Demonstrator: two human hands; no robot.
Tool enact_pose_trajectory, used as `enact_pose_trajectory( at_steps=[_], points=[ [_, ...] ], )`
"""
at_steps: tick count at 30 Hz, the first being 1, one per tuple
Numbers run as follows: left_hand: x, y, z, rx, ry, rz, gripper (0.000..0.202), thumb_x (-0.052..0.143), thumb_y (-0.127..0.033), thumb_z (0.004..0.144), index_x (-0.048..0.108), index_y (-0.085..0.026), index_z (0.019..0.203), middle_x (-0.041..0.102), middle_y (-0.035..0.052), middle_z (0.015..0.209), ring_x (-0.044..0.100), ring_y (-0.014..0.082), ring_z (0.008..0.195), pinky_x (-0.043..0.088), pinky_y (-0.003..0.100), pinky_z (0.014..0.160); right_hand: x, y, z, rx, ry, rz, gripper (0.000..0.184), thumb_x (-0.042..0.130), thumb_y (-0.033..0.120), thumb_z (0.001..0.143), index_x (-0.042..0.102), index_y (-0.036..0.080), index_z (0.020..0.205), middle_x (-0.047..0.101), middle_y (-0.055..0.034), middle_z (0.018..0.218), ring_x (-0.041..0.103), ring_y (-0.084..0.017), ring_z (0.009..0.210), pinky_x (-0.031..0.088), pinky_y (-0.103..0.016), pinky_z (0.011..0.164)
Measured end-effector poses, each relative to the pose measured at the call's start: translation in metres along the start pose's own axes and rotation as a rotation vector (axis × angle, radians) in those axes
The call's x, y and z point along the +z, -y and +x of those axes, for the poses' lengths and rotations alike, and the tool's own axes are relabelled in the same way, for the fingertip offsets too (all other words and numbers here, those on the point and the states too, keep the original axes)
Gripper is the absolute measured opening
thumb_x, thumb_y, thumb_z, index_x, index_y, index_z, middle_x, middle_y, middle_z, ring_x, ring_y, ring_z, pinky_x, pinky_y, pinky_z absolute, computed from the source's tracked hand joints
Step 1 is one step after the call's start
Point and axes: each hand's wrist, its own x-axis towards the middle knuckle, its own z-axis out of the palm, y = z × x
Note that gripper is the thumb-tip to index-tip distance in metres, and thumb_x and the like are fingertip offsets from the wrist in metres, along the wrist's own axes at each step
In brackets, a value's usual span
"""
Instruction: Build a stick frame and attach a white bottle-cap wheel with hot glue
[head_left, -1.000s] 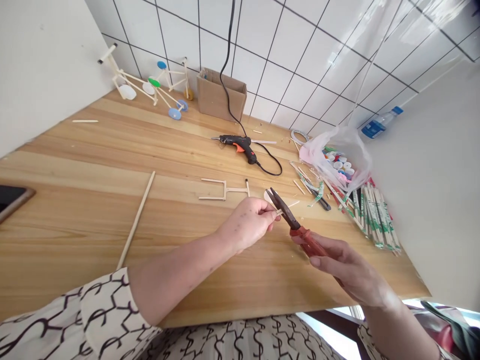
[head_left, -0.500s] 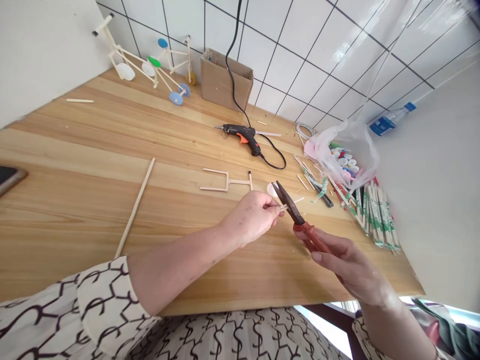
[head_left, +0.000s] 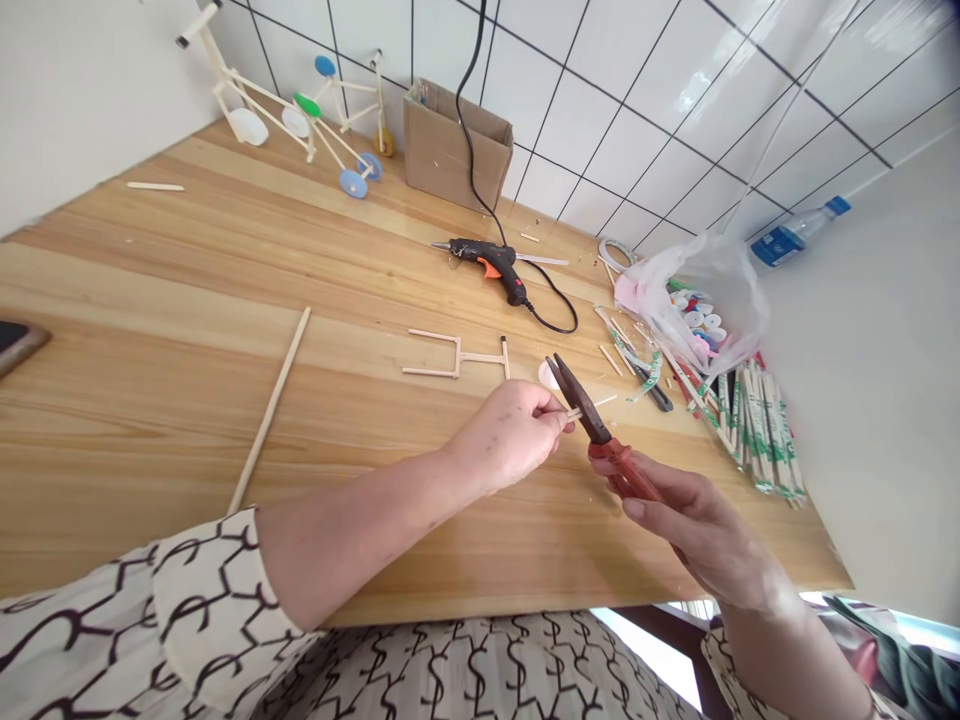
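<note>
My left hand (head_left: 517, 432) pinches a short wooden stick (head_left: 574, 413) between thumb and fingers. My right hand (head_left: 686, 510) is closed round the red handles of a pair of pliers (head_left: 619, 460). The dark, slim jaws point up and left, and the stick's end lies at them; whether they grip it I cannot tell. Just behind the jaws is a white disc (head_left: 548, 374), partly covered. A small frame of glued sticks (head_left: 458, 358) lies flat beyond my left hand, its near right end hidden by that hand.
A black glue gun (head_left: 487, 262) lies behind the frame, its cord running up past a cardboard box (head_left: 457, 150). Stick models with discs (head_left: 300, 120) stand back left. A plastic bag of caps (head_left: 697, 310) and wrapped chopsticks (head_left: 765, 430) lie right. One long stick (head_left: 270, 410) lies left.
The pliers' jaws look closer together around the stick's end. Both hands stay nearly in place, and the whole view has shifted slightly.
</note>
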Motion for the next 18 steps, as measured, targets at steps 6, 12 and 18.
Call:
enact_pose_trajectory(
  at_steps=[6, 12, 18],
  points=[
    [-0.0001, 0.0027, 0.0011, 0.023, 0.000, -0.001, 0.028, 0.050, -0.013, 0.076, 0.053, -0.015, 0.048, 0.068, 0.0028, 0.073, 0.034, 0.0038, 0.036, 0.024, 0.022, 0.038, 0.0003, -0.0001, 0.0002, 0.003, -0.015, 0.001, 0.033, 0.066, 0.034, 0.078, 0.067, 0.027, 0.111, 0.057, -0.0052, 0.128, 0.046, -0.029, 0.123, 0.031, -0.049, 0.107],
    [-0.0005, 0.0027, 0.0017, 0.034, 0.010, 0.027, 0.029, 0.049, -0.012, 0.077, 0.051, -0.015, 0.048, 0.067, 0.0027, 0.068, 0.033, 0.0040, 0.036, 0.022, 0.021, 0.037, 0.0036, 0.0036, 0.0010, -0.003, -0.017, -0.039, 0.028, 0.064, 0.034, 0.079, 0.068, 0.026, 0.106, 0.057, -0.0052, 0.128, 0.047, -0.028, 0.123, 0.033, -0.046, 0.107],
    [-0.0007, 0.0015, 0.0001, 0.056, -0.018, 0.023, 0.028, 0.051, -0.013, 0.075, 0.051, -0.015, 0.047, 0.057, -0.0017, 0.052, 0.029, 0.0045, 0.036, 0.021, 0.021, 0.038, 0.0057, 0.0016, 0.0023, -0.027, -0.039, -0.059, 0.024, 0.064, 0.035, 0.079, 0.070, 0.024, 0.100, 0.058, -0.0071, 0.126, 0.045, -0.029, 0.124, 0.032, -0.047, 0.107]
  ],
)
